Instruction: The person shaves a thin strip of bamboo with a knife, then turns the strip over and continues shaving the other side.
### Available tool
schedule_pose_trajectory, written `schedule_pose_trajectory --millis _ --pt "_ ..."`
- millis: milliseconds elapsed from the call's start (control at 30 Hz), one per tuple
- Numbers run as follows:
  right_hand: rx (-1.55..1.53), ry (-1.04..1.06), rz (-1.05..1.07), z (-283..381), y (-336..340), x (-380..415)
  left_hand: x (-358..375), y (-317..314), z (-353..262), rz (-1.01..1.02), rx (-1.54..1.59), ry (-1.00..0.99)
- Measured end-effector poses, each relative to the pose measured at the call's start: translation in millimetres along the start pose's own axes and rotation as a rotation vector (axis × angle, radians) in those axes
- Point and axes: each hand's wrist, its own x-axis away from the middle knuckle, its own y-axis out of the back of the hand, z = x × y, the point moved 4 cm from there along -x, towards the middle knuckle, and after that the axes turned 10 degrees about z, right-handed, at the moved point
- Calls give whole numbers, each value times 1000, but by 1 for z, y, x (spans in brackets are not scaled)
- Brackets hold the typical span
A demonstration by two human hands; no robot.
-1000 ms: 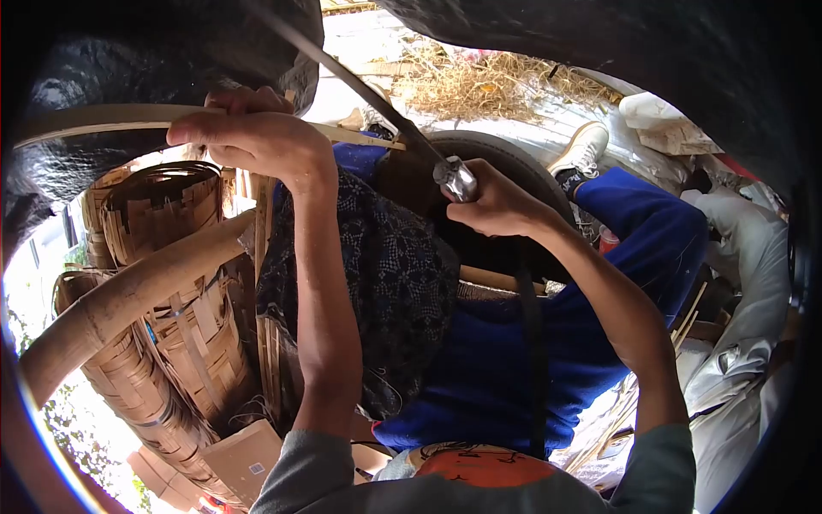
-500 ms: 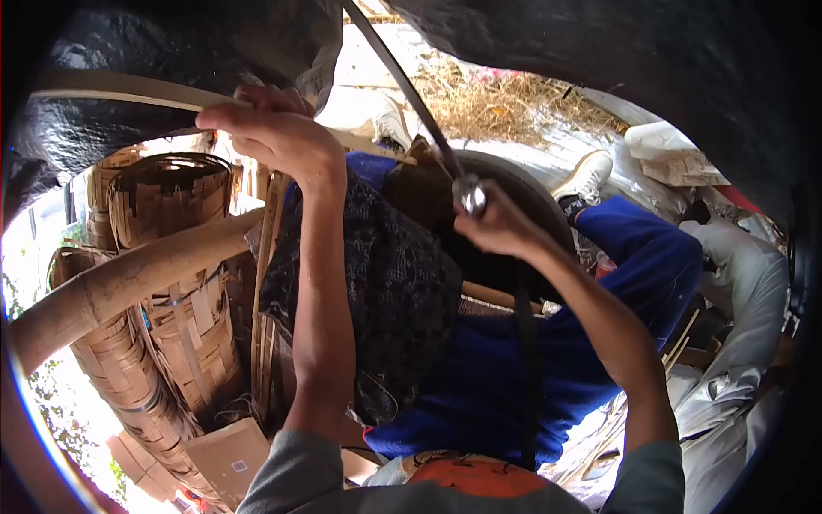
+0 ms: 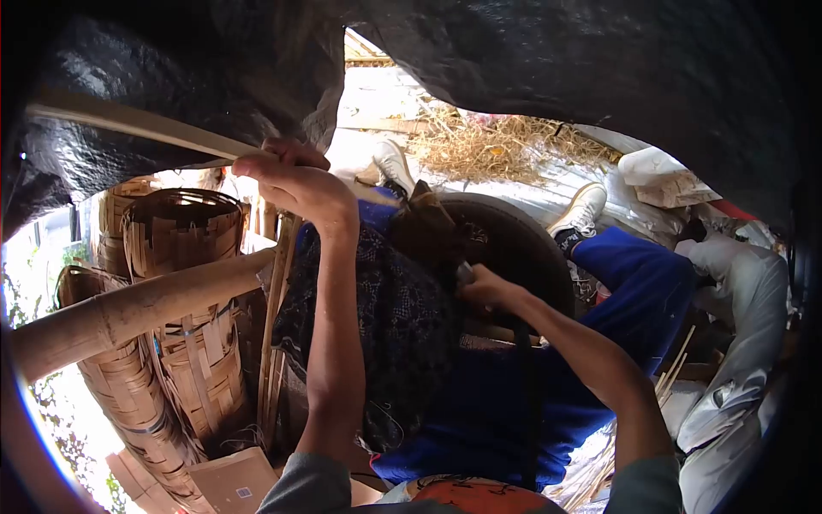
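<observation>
My left hand is raised in front of me, closed around a long pale bamboo strip that runs out to the upper left. The strip's other end slants down behind the hand towards a dark brown block. Lower and to the right, my right hand grips the handle of a long-bladed knife, whose metal collar shows at the fist. I cannot make out the blade against the dark background. A patterned dark cloth covers my left thigh. Just beyond the right hand stands a black tyre.
Tall woven bamboo baskets stand at left, behind a thick bamboo pole. Black plastic sheeting hangs low overhead. Dry shavings lie ahead. A cardboard box is at lower left. Another person's pale trouser leg is at right.
My right hand has come down with the knife, from blade raised to low by the block. My left hand keeps the bamboo strip; the view has shifted slightly.
</observation>
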Motion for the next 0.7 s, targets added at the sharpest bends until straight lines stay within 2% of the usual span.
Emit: schedule_pose_trajectory --millis 67,133,200,233,300,400,433,467,533,567,633,667,700 --pt "145 -180 -258 -48 10 -15 -1 -4 -2 -5 -20 37" --pt "196 -131 -193 -14 21 -7 0 -2 1 -64 40 120" --pt "220 98 -172 40 23 14 1 3 -1 -17 4 98" --pt "222 97 -171 38 25 11 1 6 0 -43 0 93" --pt "214 244 -97 32 23 1 0 13 4 -59 -4 82" --pt "36 153 -117 -16 11 -10 -1 15 -1 -99 36 89" --pt "-60 45 -13 -45 10 -19 -1 19 4 -117 33 96" --pt "-61 44 -16 -50 8 -16 1 22 6 -134 29 105" --pt "227 -15 -213 -43 19 -11 0 19 6 -156 33 110" --pt "225 -15 -210 -41 17 -11 2 23 7 -186 14 127" --pt "298 287 -254 8 14 3 3 26 8 -245 -7 114" --pt "293 282 -244 31 10 14 6 28 9 -289 -24 105" --pt "169 181 -163 54 8 22 7 28 6 -294 -2 106"
